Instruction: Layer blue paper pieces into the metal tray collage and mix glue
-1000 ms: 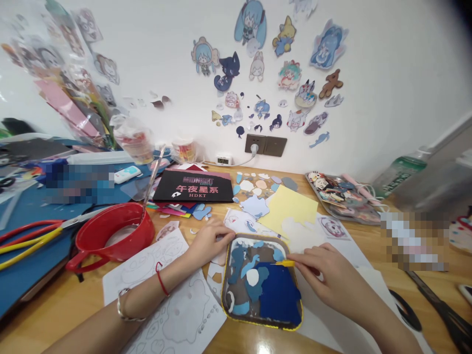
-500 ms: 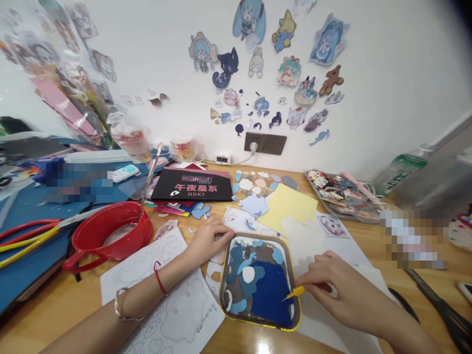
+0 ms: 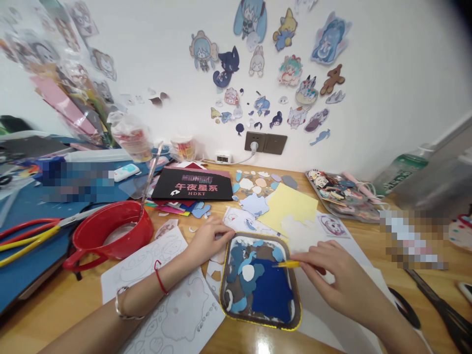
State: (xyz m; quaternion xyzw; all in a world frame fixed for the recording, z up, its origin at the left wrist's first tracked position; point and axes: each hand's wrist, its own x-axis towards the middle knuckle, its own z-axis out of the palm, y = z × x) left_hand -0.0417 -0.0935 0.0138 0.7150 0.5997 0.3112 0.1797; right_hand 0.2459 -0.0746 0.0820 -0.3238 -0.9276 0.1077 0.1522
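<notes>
A shallow rounded tray (image 3: 297, 309) with a yellow edge lies in front of me. Inside are a large dark blue sheet (image 3: 272, 295), lighter blue cut shapes (image 3: 236, 258) and a white piece (image 3: 248, 272). My left hand (image 3: 211, 236) grips the tray's upper left corner between thumb and fingers. In a pinch, my right hand (image 3: 328, 270) holds a slim yellow tool (image 3: 288, 264) with a thin pointed tip; its exact kind is unclear. That tip is at the dark blue sheet's upper edge. Under my left forearm lies a line drawing (image 3: 184, 309).
On the left are a red cup (image 3: 110, 231) with a tool standing in it, and yellow-and-red scissors (image 3: 40, 238). A black booklet (image 3: 193, 186), yellow paper (image 3: 289, 206) and paper cutouts (image 3: 254, 204) lie behind the tray. Black scissors (image 3: 435, 300) are at right.
My right hand has moved the yellow tool upward, from the lower right of the dark blue sheet to its upper edge. My left hand stays at the tray corner.
</notes>
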